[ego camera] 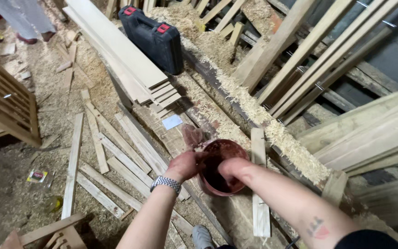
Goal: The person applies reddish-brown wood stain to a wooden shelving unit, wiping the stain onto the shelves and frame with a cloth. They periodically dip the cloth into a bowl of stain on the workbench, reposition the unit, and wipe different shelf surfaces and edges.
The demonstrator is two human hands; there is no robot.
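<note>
A dark red pot (222, 167) is gripped at its rim by the left hand (186, 164) and entered by the right hand (232, 168), near a sawdust-strewn workbench (217, 115) bearing stacked planks (130, 60) and a black tool case (155, 38).

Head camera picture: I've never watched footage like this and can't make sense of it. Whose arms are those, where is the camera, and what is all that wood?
The camera sits on a person's head and looks down, so the two bare arms at the bottom are that person's own. The left hand, with a metal watch on its wrist, and the right hand both meet at a dark red bucket; the right hand's fingers reach inside it. The bucket stands on a long workbench strewn with wood shavings. Stacked planks and a black tool case lie farther along, and loose slats lie on the floor.
</note>
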